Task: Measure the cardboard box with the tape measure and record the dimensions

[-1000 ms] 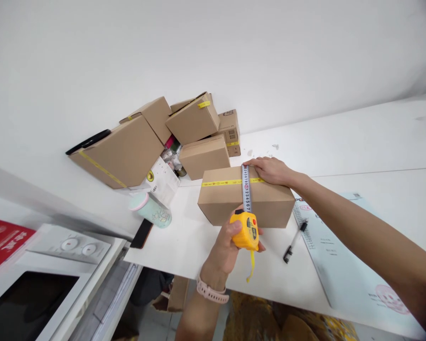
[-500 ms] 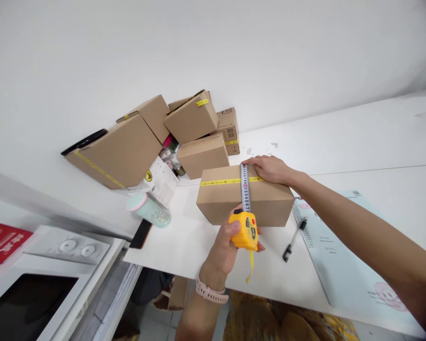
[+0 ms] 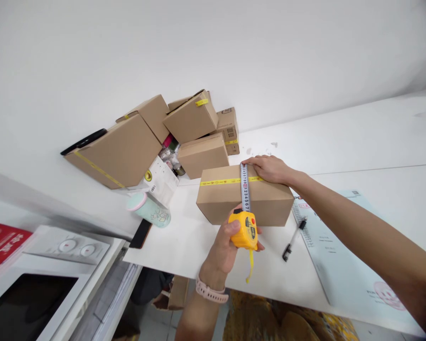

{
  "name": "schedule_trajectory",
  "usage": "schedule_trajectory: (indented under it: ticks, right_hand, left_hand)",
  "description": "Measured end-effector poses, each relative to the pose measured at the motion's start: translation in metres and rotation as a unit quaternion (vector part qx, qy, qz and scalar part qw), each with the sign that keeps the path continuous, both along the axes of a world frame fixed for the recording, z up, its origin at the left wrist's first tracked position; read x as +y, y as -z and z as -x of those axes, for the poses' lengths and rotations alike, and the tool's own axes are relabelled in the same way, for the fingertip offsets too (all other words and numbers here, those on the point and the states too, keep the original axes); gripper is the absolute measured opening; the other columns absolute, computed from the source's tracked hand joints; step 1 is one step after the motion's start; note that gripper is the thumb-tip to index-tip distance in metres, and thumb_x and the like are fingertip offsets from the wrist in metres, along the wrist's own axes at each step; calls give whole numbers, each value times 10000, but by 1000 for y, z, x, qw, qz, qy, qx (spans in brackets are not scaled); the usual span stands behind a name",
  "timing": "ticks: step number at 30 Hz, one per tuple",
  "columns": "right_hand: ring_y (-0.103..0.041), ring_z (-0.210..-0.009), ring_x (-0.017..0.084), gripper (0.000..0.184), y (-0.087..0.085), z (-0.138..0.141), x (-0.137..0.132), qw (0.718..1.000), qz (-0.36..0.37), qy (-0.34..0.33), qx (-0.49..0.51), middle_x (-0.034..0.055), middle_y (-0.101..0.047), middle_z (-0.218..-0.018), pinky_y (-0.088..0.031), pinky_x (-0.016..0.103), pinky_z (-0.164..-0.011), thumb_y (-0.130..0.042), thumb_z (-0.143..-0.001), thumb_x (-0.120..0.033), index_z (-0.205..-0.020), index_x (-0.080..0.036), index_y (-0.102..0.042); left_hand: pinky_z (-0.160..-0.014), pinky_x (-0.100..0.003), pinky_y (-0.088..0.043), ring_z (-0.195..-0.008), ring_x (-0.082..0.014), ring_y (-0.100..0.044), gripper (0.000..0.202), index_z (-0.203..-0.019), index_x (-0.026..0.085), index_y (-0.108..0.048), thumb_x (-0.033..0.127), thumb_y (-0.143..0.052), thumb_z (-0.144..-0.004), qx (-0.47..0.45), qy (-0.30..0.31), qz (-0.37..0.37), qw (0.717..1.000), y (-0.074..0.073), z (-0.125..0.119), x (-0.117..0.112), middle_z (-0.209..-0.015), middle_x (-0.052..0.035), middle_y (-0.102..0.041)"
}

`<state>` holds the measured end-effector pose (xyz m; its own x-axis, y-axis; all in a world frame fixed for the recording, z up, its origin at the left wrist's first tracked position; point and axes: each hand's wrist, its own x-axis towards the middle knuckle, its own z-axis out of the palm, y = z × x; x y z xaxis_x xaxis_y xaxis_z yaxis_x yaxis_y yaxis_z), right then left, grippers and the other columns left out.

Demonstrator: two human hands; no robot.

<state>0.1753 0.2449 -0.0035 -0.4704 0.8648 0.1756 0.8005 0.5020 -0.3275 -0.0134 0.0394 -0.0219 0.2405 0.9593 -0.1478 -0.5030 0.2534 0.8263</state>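
Observation:
A closed cardboard box (image 3: pixel 220 194) with a yellow tape strip lies on the white table. My left hand (image 3: pixel 224 244), with a pink band on the wrist, grips a yellow tape measure (image 3: pixel 244 230) in front of the box's near side. From its case the metal blade (image 3: pixel 245 189) runs across the box top to the far edge. There my right hand (image 3: pixel 270 168) presses the blade's end with its fingertips, the palm resting on the box top. A yellow wrist strap dangles below the case.
Several cardboard boxes (image 3: pixel 195 118) are piled against the wall. A mint tumbler (image 3: pixel 151 210) stands by a dark flat object (image 3: pixel 141 234) at the table's left edge. A pen (image 3: pixel 294 239) and a pale blue spiral notebook (image 3: pixel 344 251) lie to the right. A microwave (image 3: pixel 39 279) is lower left.

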Motion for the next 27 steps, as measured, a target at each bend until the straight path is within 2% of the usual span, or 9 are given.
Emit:
schedule_trajectory:
  ticks: [3, 6, 12, 16, 18, 20, 23, 25, 27]
  right_hand:
    - [-646, -1174, 349, 510, -1, 1, -1, 999, 4, 3, 35, 106, -737, -1311, -514, 497, -952, -359, -1009, -280, -1412, -270, -671]
    - [-626, -1199, 323, 439, -6, -3, -11, 988, -1, -6, 156, 102, -755, -1265, -513, 469, -988, -409, -1011, -330, -1281, -220, -738]
    - [-706, -942, 267, 354, -21, -22, -61, 916, 7, 44, 398, 90, -795, -1053, -562, 439, -884, -655, -900, -517, -1035, -217, -786]
    - [-731, -918, 274, 370, -17, -22, -120, 912, 40, 17, 407, 67, -795, -957, -587, 434, -828, -656, -889, -613, -955, -269, -776]
    - [-736, -922, 271, 337, -9, -24, -150, 929, 42, -15, 368, 54, -792, -988, -593, 435, -817, -590, -936, -608, -963, -321, -763]
    - [-732, -928, 280, 310, 6, -33, -171, 935, 21, 11, 353, 47, -784, -1019, -589, 441, -791, -533, -967, -596, -979, -362, -735]
    - [-710, -768, 276, 302, 41, -57, -184, 925, 7, 167, 342, 44, -756, -881, -552, 430, -687, -505, -971, -586, -854, -343, -640]
    - [-658, -604, 257, 314, 68, -70, -184, 930, 46, 243, 270, 35, -722, -764, -503, 415, -600, -503, -952, -574, -783, -313, -552]
    - [-646, -569, 273, 299, 93, -74, -182, 946, 97, 263, 164, 31, -698, -680, -441, 388, -538, -500, -937, -550, -771, -302, -495]
  left_hand:
    - [-644, -365, -590, -891, -262, -671, 665, -1258, 192, -594, 506, -804, -711, 9, -10, 1, 1000, -3, -2, 1, -1021, -64, -621]
    - [-667, -377, -602, -907, -259, -663, 622, -1197, 198, -620, 480, -834, -684, 34, -20, -11, 999, -4, -4, -3, -1009, -58, -632]
    - [-736, -363, -594, -926, -238, -665, 750, -1316, 240, -560, 408, -913, -677, 83, 47, -64, 993, -2, -2, -21, -1031, -69, -687]
    - [-753, -350, -558, -864, -210, -656, 1045, -1538, 289, -340, 385, -926, -679, 164, 57, -86, 981, -5, -3, -26, -1106, -75, -686]
    - [-768, -342, -541, -889, -217, -651, 1101, -1584, 304, -286, 364, -920, -686, 209, 36, -107, 971, -9, -4, -27, -1130, -75, -678]
    - [-773, -326, -527, -916, -224, -649, 1078, -1586, 309, -296, 340, -911, -701, 248, -7, -131, 960, -17, -4, -27, -1149, -78, -681]
    - [-846, -343, -523, -1030, -255, -649, 944, -1517, 298, -379, 328, -893, -726, 346, -116, -184, 913, -34, 2, -16, -1251, -94, -669]
    - [-945, -391, -508, -1119, -282, -637, 862, -1469, 286, -434, 328, -878, -731, 445, -190, -235, 843, -46, 6, -1, -1331, -100, -644]
    - [-1026, -438, -473, -1181, -306, -624, 825, -1475, 273, -455, 325, -846, -750, 544, -222, -282, 758, -54, 9, 20, -1364, -103, -637]
